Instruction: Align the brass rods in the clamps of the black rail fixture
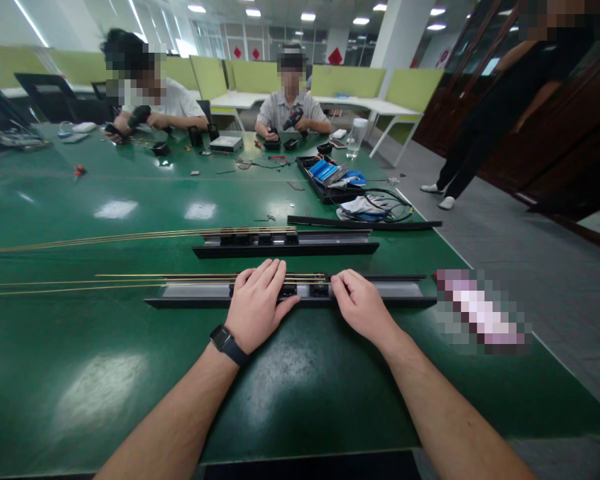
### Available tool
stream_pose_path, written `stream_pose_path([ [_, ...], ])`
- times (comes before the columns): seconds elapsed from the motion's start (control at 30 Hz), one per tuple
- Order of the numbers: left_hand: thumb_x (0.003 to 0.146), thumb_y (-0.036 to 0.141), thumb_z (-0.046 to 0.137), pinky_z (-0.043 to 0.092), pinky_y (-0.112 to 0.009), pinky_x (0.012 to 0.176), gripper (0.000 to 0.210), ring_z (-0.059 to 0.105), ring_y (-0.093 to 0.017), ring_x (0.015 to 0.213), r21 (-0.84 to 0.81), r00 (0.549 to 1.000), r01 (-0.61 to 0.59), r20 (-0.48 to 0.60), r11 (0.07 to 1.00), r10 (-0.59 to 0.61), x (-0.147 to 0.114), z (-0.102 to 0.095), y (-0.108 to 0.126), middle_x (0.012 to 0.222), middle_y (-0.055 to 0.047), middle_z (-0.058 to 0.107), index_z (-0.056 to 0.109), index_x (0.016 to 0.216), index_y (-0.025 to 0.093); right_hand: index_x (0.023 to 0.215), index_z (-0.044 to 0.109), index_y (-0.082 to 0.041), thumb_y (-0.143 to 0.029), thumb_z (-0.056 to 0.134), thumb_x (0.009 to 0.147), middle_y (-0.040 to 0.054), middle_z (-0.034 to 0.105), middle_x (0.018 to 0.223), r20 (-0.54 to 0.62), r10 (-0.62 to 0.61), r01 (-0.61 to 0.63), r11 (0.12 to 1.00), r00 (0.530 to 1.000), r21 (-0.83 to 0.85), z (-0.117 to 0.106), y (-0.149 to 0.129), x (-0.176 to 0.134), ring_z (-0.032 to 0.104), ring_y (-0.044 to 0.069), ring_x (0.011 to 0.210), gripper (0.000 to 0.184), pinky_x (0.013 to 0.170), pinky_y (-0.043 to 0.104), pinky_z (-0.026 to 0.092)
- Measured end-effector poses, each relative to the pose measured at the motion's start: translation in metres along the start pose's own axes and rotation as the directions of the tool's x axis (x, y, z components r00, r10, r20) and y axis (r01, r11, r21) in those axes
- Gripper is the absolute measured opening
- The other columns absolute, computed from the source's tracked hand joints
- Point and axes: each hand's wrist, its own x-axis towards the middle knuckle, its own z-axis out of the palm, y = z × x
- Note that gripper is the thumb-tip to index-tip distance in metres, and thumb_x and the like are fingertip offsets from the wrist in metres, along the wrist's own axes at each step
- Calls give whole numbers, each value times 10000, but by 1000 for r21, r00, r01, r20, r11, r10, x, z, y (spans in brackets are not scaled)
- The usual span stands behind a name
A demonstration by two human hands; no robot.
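Note:
A long black rail with a grey inner channel (395,290) lies across the green table in front of me. Thin brass-coloured rods (130,275) run along it and stick out far to the left. My left hand (260,300), a dark watch on its wrist, rests flat over the rods and the rail's middle, fingers stretched out. Small black blocks (320,289) sit in the channel, some partly covered by that hand. My right hand (357,300) is closed in a pinch at the right end of a brass rod; the fingertips partly hide the end.
Behind lies a second black rail (330,249) with rods and blocks. Farther back are a dark strip (365,223), gloves (365,208) and a black tray (315,190). Two people with power drills sit across the table (105,380); another person stands at right. A blurred pinkish object (480,310) lies right.

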Motion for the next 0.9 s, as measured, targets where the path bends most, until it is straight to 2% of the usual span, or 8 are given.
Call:
stream_pose_path([
  [0.13, 993, 488, 591, 393, -516, 1118, 621, 512, -331, 1442, -2, 1000, -9, 7, 1000, 9, 0, -1, -1, 1542, -165, 559, 469, 1521, 184, 765, 478, -243, -402, 404, 1073, 22, 575, 793, -1, -5, 5, 1000, 1000, 0, 0, 1, 0, 550, 176, 766, 354, 709, 323, 405],
  [0.23, 973, 471, 634, 396, -511, 1128, 576, 511, -329, 1444, -30, 1000, 1, -6, 1000, -1, 0, -2, -1, 1520, -177, 577, 508, 1442, 163, 766, 480, -243, -404, 404, 1074, 21, 568, 791, 2, 1, -1, 1000, 1000, 3, 0, 1, -1, 544, 176, 764, 355, 709, 327, 402],
  [0.4, 949, 419, 679, 368, -513, 1173, 413, 547, -325, 1411, -76, 999, 0, -46, 997, -3, -1, -2, -3, 1437, -189, 639, 581, 1256, 160, 767, 472, -240, -400, 409, 1075, 12, 552, 787, 5, 4, -4, 1000, 1000, 8, 0, 1, -1, 533, 170, 760, 352, 713, 328, 393],
  [0.6, 965, 368, 651, 393, -502, 1166, 193, 628, -291, 1321, -100, 993, -13, -116, 995, 2, -1, -4, -4, 1337, -129, 716, 665, 1072, 209, 766, 468, -240, -398, 406, 1076, 11, 550, 793, 12, 14, -14, 1000, 1000, 13, 0, 1, -1, 530, 168, 759, 354, 704, 322, 379],
  [0.9, 947, 357, 672, 416, -498, 1134, 236, 663, -280, 1258, -137, 989, -44, -144, 990, 24, -1, -3, -2, 1300, -97, 739, 701, 1138, 221, 773, 473, -236, -401, 405, 1078, 9, 549, 797, 8, 9, -9, 1000, 1000, 12, 1, 2, -1, 527, 163, 758, 353, 711, 315, 371],
])
